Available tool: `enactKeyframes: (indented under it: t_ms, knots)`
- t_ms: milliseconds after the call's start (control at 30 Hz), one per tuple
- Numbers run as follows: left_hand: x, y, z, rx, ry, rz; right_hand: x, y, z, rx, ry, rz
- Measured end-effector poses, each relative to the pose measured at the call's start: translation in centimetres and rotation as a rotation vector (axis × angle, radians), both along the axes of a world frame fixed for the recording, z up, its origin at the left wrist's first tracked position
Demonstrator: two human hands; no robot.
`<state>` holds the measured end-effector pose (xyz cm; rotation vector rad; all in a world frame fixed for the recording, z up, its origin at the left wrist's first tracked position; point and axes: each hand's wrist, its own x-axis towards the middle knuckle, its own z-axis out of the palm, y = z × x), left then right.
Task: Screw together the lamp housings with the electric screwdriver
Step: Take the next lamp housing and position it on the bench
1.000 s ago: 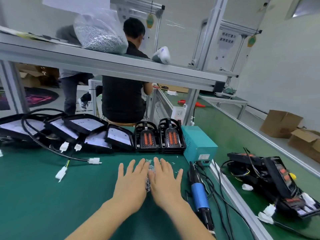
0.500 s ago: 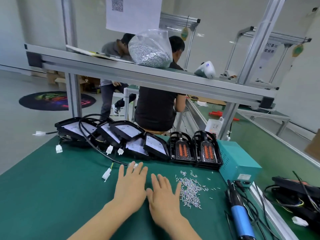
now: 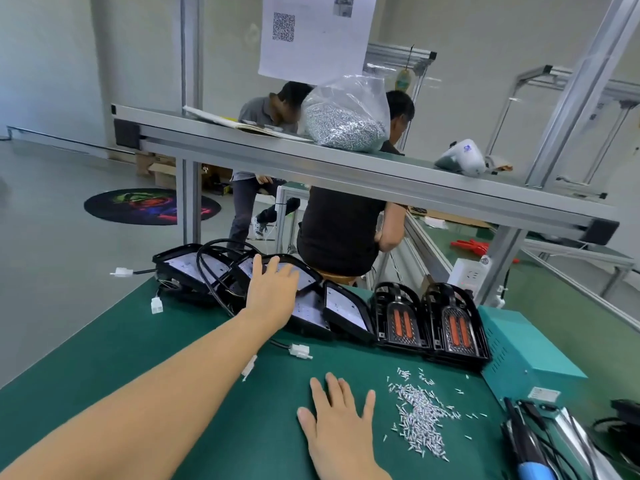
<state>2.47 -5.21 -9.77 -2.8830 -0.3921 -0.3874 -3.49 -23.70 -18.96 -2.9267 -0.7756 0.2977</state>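
Green matting covers a workbench [image 3: 104, 358] seen from a person's head-worn camera. Along the bench's far edge lies a row of black lamp housings [image 3: 343, 308]. About five lean on one another at the left of the row, showing pale printed panels, with black cables looped over them. Two more [image 3: 450, 323] stand at the right end of the row with their ribbed backs and orange inserts facing the camera. At least four white plug connectors [image 3: 300, 350] on short leads lie around the row.

Nearer the camera than the two ribbed housings, one loose heap of small silver screws [image 3: 420, 415] is scattered on the mat. Right of the row sits one teal power box [image 3: 519, 358]. Nearer the camera than that box lies the electric screwdriver [image 3: 533, 455], black with a blue grip, only partly in view among its cables.

Both arms are bare. The left hand [image 3: 272, 292] reaches forward with the arm stretched out, its fingers straight and together, over the pale panel of a housing in the left part of the row; whether it touches is not clear. The right hand [image 3: 337, 420] rests palm down on the mat just left of the screws, fingers spread and relaxed, holding nothing.

A metal shelf above the row carries one clear bag of screws [image 3: 346, 123]. Two other people are beyond it.
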Motion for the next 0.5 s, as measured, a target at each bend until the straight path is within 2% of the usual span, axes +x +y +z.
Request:
enactKeyframes:
  t_ms: [100,233,400,500]
  knots:
    - [0.9,0.7,0.0,0.04,0.063,0.004,0.1,0.1,0.3,0.0,-0.007,-0.004]
    - [1.6,1.2,0.0,0.148,0.044,-0.031,0.7,1.3,2.2,0.109,-0.071,0.0]
    - [2.1,1.8,0.0,0.227,-0.014,-0.125,2.8,4.0,5.3,0.345,-0.034,0.021]
    - [2.0,2.5,-0.2,0.248,-0.027,-0.188,4.1,5.5,6.6,0.564,0.079,0.009]
